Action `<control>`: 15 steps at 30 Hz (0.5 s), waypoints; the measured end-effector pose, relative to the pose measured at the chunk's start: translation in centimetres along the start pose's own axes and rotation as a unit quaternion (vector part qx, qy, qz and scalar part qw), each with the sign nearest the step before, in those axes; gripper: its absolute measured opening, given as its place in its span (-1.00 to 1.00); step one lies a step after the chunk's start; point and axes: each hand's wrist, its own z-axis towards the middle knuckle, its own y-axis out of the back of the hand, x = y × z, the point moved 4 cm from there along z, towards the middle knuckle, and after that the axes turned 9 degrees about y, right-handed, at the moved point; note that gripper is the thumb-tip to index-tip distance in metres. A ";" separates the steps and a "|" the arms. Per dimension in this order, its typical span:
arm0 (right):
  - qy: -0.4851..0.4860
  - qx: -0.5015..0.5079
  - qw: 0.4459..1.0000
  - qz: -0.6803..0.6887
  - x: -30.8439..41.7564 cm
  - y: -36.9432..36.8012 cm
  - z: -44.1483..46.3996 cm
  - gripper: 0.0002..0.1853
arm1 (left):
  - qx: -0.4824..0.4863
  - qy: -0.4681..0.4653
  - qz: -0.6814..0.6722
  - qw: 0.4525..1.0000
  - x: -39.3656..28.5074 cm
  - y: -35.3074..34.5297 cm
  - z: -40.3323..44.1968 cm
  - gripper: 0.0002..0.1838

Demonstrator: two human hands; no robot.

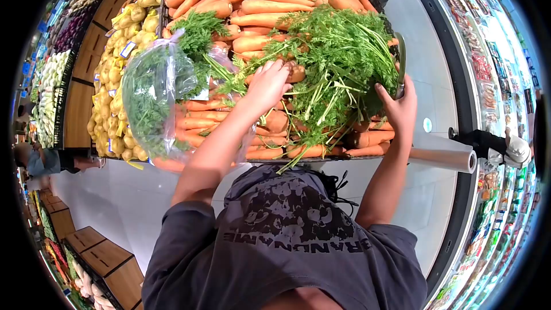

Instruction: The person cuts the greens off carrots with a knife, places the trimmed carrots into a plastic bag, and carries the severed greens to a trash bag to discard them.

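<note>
My left hand (270,82) reaches over the heap of orange carrots (264,20), its fingers closed on the thick end of a carrot (297,73). To its right lies a large bunch of leafy green tops (338,51). At the right edge of those greens is my right hand (400,103), thumb and fingers apart, beside a dark green curved edge (402,51). What lies under its fingertips is hidden. A clear plastic bag (152,92) with green tops and carrots inside rests on the heap at the left, near my left forearm.
Netted yellow produce (115,80) is stacked at the left. A plastic roll (445,159) sticks out at the right. Refrigerated shelves (488,69) line the far right, where a person in a white cap (517,152) stands. Another person (43,159) is at the far left.
</note>
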 end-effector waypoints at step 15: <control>-0.031 0.157 0.961 0.226 11.6 -8.4 -8.2 -0.87 | -0.042 0.025 -0.038 0.998 -1.2 6.1 -1.9 -0.36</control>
